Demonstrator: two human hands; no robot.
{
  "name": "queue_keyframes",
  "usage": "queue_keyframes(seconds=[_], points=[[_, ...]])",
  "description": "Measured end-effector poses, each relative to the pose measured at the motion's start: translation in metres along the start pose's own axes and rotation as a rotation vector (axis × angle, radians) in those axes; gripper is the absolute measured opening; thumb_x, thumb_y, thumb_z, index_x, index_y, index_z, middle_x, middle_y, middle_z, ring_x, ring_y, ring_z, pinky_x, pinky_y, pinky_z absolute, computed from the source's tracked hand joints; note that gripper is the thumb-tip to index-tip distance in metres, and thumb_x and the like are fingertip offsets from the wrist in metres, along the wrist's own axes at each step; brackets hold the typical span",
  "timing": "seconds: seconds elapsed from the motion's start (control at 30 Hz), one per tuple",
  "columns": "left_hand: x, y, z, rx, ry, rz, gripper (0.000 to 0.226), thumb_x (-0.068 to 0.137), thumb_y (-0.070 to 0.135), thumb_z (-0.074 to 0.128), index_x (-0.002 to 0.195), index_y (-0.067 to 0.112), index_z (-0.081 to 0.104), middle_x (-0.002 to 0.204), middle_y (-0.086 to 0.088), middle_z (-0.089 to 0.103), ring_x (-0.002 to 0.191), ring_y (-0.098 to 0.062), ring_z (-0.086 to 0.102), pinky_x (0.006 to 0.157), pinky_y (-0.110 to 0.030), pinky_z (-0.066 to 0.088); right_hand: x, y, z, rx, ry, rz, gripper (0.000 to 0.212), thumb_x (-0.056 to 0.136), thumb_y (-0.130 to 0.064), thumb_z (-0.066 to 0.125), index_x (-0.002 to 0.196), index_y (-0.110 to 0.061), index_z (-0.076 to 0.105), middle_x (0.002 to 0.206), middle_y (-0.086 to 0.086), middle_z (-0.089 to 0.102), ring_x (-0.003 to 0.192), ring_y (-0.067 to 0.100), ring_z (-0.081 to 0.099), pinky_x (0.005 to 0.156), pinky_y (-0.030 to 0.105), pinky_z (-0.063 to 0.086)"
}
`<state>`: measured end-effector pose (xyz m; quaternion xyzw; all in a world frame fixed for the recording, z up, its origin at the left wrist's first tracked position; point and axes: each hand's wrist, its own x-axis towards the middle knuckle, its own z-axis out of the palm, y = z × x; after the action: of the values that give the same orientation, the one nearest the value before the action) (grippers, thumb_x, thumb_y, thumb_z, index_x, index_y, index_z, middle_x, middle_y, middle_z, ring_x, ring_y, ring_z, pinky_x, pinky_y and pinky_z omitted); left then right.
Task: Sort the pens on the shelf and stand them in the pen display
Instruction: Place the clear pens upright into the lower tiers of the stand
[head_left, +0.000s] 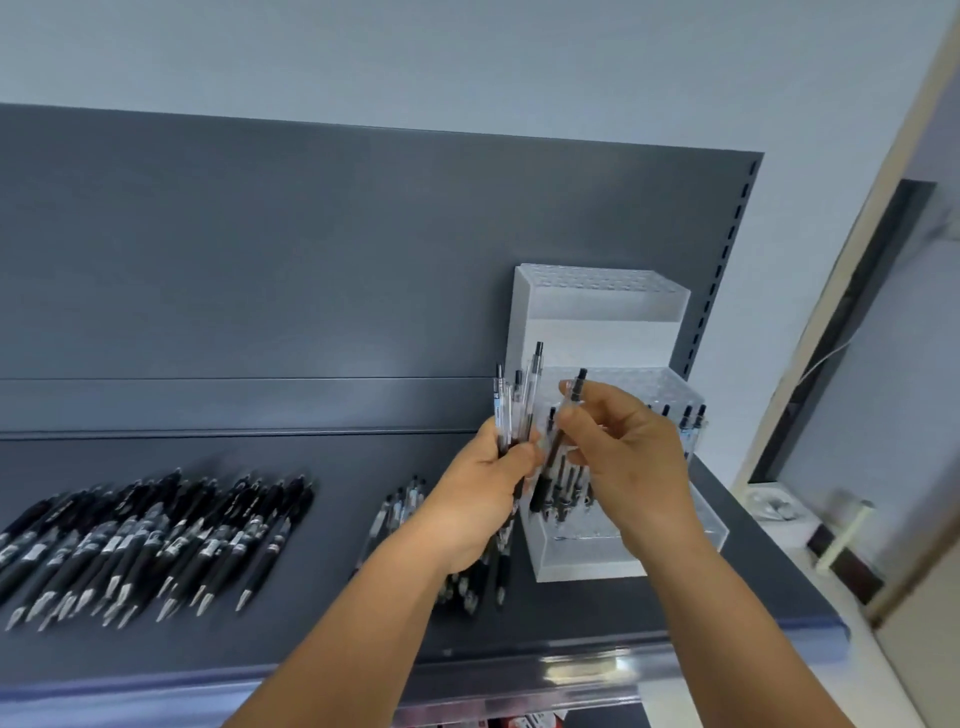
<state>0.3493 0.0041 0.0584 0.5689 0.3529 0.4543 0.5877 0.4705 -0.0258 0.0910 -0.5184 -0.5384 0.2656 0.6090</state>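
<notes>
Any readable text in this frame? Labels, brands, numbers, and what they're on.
None readable.
Pens lying on the shelf: pale labels on the barrels, too blurred to read.
Pens in the left hand: print on the clear barrels, too small.
Pen display: no text visible.

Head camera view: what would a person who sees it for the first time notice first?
First, the two hands in the middle: the left hand grips a bundle of clear pens, and the right hand pinches a single pen. Behind them stands the clear tiered pen display. At left, a large heap of black pens lies on the dark shelf.
</notes>
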Motion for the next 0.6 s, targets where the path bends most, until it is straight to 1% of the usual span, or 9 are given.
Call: queue_keyframes(seconds=[0.07, 0.1, 0.2, 0.27, 0.37, 0.47, 0.53, 0.6], points=[[0.004, -0.001, 0.007, 0.035, 0.033, 0.014, 0.02, 0.1, 0.009, 0.042, 0.103, 0.02, 0.058, 0.082, 0.008, 0.063, 0.075, -0.005, 0.057, 0.078, -0.022, 0.044, 0.005, 0.001, -0.012, -0.021, 0.035, -0.017, 0.021, 0.09, -0.015, 0.062, 0.083, -0.034, 0.067, 0.072, -0.009, 0.067, 0.066, 0.009, 0.06, 0.063, 0.019, 0.05], [0.006, -0.002, 0.009, 0.032, 0.065, 0.023, 0.018, 0.099, 0.009, 0.043, 0.102, 0.018, 0.058, 0.081, 0.006, 0.063, 0.076, -0.008, 0.057, 0.081, -0.024, 0.045, 0.007, 0.001, -0.018, -0.025, 0.043, -0.025, 0.02, 0.09, -0.016, 0.062, 0.083, -0.034, 0.066, 0.073, -0.01, 0.068, 0.068, 0.006, 0.062, 0.064, 0.015, 0.05], [0.012, -0.002, 0.017, -0.026, 0.147, 0.019, 0.018, 0.1, 0.014, 0.042, 0.1, 0.018, 0.059, 0.075, 0.005, 0.063, 0.075, -0.013, 0.055, 0.089, -0.031, 0.046, 0.013, 0.004, -0.032, -0.067, 0.07, -0.049, 0.015, 0.09, -0.018, 0.062, 0.084, -0.031, 0.065, 0.076, -0.004, 0.068, 0.072, 0.009, 0.063, 0.066, 0.017, 0.048], [0.015, -0.003, 0.022, -0.029, 0.182, 0.004, 0.018, 0.101, 0.017, 0.042, 0.101, 0.021, 0.059, 0.076, 0.006, 0.063, 0.075, -0.013, 0.054, 0.088, -0.028, 0.046, 0.017, 0.01, -0.038, -0.132, 0.094, -0.069, 0.009, 0.089, -0.02, 0.063, 0.082, -0.024, 0.065, 0.072, -0.001, 0.064, 0.066, 0.009, 0.058, 0.063, 0.016, 0.045], [0.018, -0.006, 0.025, -0.008, 0.198, 0.004, 0.017, 0.1, 0.016, 0.045, 0.098, 0.023, 0.06, 0.084, 0.009, 0.067, 0.083, -0.009, 0.059, 0.09, -0.026, 0.045, 0.02, 0.019, -0.044, -0.271, 0.097, -0.079, 0.009, 0.088, -0.024, 0.064, 0.08, -0.022, 0.062, 0.066, -0.007, 0.058, 0.059, 0.005, 0.051, 0.056, 0.011, 0.04], [0.019, -0.008, 0.027, -0.026, 0.19, 0.019, 0.019, 0.099, 0.014, 0.046, 0.099, 0.025, 0.062, 0.092, 0.009, 0.069, 0.092, -0.003, 0.062, 0.087, -0.02, 0.042, 0.022, 0.028, -0.045, -0.368, 0.074, -0.061, 0.005, 0.088, -0.026, 0.064, 0.086, -0.024, 0.061, 0.071, -0.012, 0.06, 0.065, 0.001, 0.054, 0.056, 0.006, 0.037], [0.018, -0.008, 0.029, -0.029, 0.18, 0.036, 0.02, 0.099, 0.012, 0.045, 0.101, 0.023, 0.062, 0.09, 0.007, 0.071, 0.089, -0.003, 0.065, 0.085, -0.019, 0.044, 0.023, 0.034, -0.043, -0.413, 0.064, -0.059, 0.004, 0.088, -0.027, 0.064, 0.088, -0.024, 0.061, 0.072, -0.015, 0.059, 0.066, -0.002, 0.054, 0.055, 0.004, 0.036], [0.016, -0.008, 0.029, -0.039, 0.162, 0.056, 0.02, 0.099, 0.011, 0.045, 0.102, 0.021, 0.062, 0.088, 0.008, 0.072, 0.087, -0.006, 0.068, 0.087, -0.021, 0.047, 0.025, 0.04, -0.043, -0.471, 0.044, -0.052, 0.005, 0.088, -0.027, 0.064, 0.087, -0.024, 0.06, 0.071, -0.016, 0.057, 0.066, -0.001, 0.053, 0.054, 0.005, 0.035]])
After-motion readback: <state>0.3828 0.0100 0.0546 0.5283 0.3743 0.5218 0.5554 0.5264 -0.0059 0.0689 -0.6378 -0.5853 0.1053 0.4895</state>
